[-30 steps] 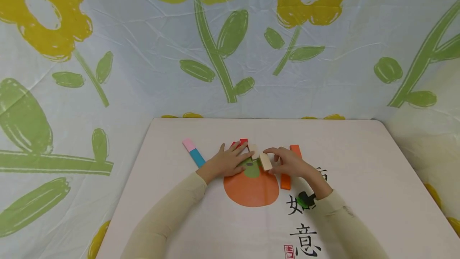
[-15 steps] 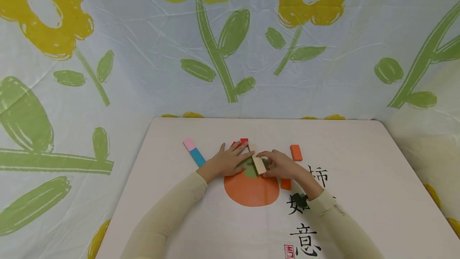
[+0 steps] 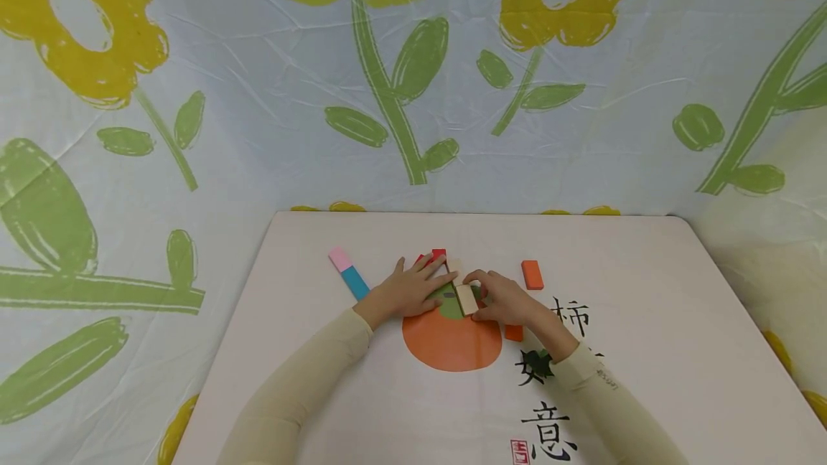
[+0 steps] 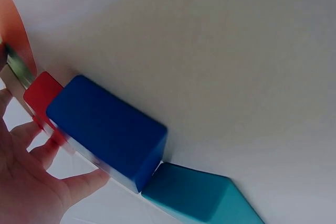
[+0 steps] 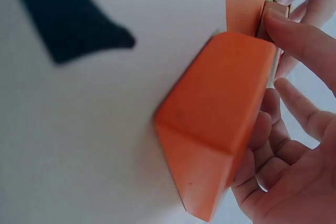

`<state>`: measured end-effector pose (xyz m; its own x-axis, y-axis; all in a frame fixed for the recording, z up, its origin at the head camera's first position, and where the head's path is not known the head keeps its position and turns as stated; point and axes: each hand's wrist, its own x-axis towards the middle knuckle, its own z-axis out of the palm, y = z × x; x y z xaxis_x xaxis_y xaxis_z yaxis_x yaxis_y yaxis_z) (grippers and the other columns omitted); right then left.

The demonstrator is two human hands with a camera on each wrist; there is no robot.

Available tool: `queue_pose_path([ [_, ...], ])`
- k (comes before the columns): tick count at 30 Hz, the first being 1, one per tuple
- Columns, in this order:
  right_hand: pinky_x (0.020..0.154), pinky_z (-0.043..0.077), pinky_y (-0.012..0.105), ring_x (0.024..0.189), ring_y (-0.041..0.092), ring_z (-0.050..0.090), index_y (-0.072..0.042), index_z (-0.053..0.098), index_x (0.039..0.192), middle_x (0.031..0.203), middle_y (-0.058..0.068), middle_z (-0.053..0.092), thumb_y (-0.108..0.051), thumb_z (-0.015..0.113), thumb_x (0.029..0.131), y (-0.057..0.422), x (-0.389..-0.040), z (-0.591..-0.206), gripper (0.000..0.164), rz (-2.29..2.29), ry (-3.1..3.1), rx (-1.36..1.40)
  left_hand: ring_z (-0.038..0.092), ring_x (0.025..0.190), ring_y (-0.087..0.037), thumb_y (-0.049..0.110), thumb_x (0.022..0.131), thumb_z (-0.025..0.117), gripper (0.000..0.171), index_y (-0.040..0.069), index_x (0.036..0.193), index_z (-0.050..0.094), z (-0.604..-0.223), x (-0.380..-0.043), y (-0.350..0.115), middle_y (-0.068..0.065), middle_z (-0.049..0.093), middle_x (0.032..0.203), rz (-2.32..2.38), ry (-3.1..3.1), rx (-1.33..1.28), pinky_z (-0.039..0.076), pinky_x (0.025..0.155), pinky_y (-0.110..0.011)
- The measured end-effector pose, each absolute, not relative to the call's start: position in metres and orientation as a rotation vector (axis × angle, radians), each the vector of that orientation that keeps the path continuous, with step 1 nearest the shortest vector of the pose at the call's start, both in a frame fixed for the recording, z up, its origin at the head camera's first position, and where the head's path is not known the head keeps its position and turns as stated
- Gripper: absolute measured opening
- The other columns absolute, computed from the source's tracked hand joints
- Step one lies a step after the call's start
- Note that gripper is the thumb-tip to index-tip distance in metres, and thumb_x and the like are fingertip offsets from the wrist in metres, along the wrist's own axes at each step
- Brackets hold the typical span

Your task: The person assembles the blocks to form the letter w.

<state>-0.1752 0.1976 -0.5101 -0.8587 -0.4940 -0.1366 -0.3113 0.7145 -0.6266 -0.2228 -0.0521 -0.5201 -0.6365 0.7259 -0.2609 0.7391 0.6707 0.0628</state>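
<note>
My right hand [image 3: 507,298] pinches a plain wooden block [image 3: 466,300] between thumb and fingers, over the printed orange fruit. A second pale wooden block [image 3: 454,266] lies just behind it, its near end close to the held one. With fingers spread, my left hand [image 3: 407,291] lies on or against the row, its fingertips at the pale block and the red blocks [image 3: 439,254]. In the left wrist view its fingers reach along a red block [image 4: 43,95] and a dark blue block [image 4: 107,124]. The right wrist view shows my thumb on the wooden block's [image 5: 268,24] edge.
Pink [image 3: 339,259] and blue [image 3: 354,283] blocks lie end to end at left. Orange blocks [image 3: 533,275] [image 3: 514,332] lie right of my right hand. A dark green object [image 3: 538,363] sits near that wrist. The printed white table [image 3: 620,257] meets a flowered cloth behind.
My right hand has moved left and slightly nearer with the wooden block, bringing it down by the other wooden block. More of the far orange block shows. My left hand stays put.
</note>
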Motion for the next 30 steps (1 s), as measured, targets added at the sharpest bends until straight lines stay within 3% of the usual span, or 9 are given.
queue_pose_path([
  [8,0.067,0.050,0.032,0.080,0.018,0.053,-0.001,0.053,0.130,0.095,0.006,0.056,-0.019,0.086,0.081,0.1977,-0.1763,-0.5102,0.061,-0.884,2.620,-0.560,0.010,0.152,-0.031,0.053,0.104,0.043,0.064,0.038,0.161,0.018,-0.5186,-0.2221,-0.0519,-0.003,0.010,0.167,-0.067,2.629,1.192,0.024,0.109,-0.069],
  [30,0.071,0.049,0.032,0.082,0.018,0.052,0.001,0.055,0.128,0.094,0.004,0.055,-0.022,0.085,0.083,0.1979,-0.1796,-0.5137,0.059,-0.831,2.618,-0.569,0.011,0.151,-0.032,0.053,0.103,0.045,0.065,0.037,0.161,0.019,-0.5214,-0.2238,-0.0517,-0.003,0.008,0.168,-0.060,2.634,1.199,0.022,0.110,-0.069],
])
